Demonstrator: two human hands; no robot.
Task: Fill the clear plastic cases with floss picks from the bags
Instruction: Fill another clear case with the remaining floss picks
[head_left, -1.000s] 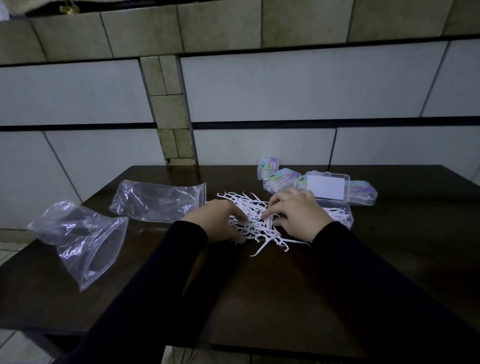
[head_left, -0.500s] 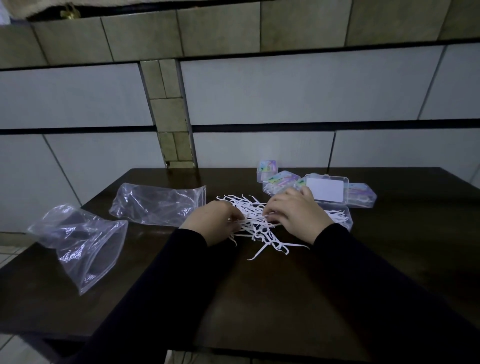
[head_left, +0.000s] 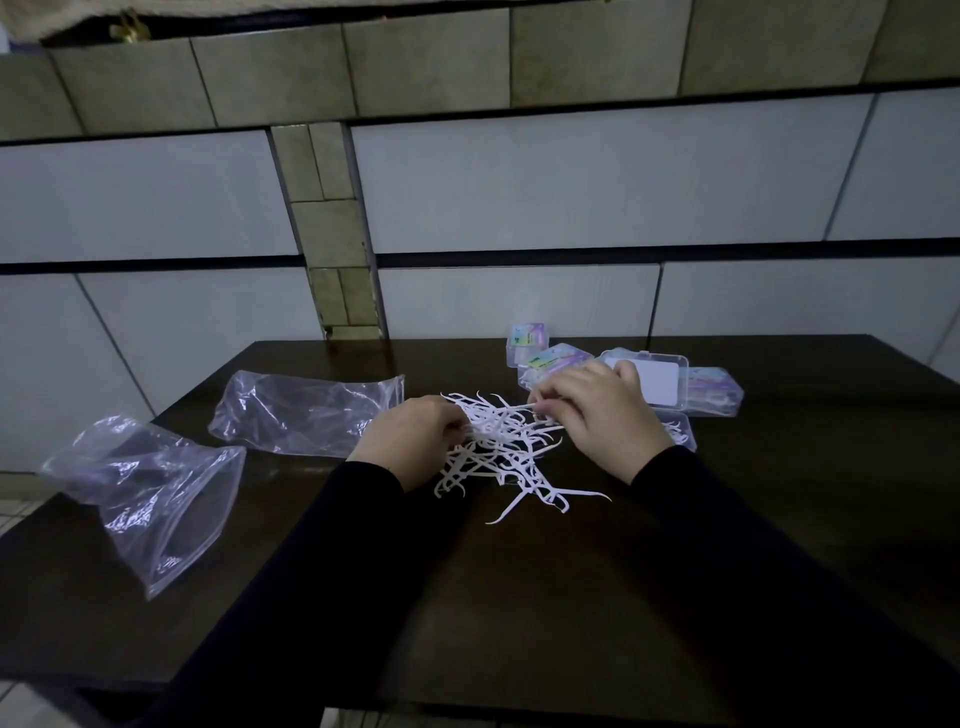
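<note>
White plastic ran through both hands: the right hand (head_left: 605, 421) pinched a few slim white plastic floss picks between thumb and curled fingers, while the left hand (head_left: 415, 441), fingers curled under, held more of them at the left edge of the loose heap of floss picks (head_left: 498, 452). That heap lay tangled on the dark brown wooden tabletop (head_left: 571, 597), between the two hands and trailing toward the near side.

Such picks looked very light, thin and springy, and their hooked heads seemed likely to snag one another, so lifting one would probably drag its neighbours. Taking them by the straight handles, lined up in a small bundle, seemed the surest hold.

Just behind and to the right of the right hand sat an open clear plastic case (head_left: 680, 436) with some picks already in it, its lid (head_left: 654, 379) raised. Three closed cases with pastel labels (head_left: 556, 364) sat near it on the far side. Two crumpled clear plastic bags (head_left: 306, 410) lay well to the left, looking emptied.
</note>
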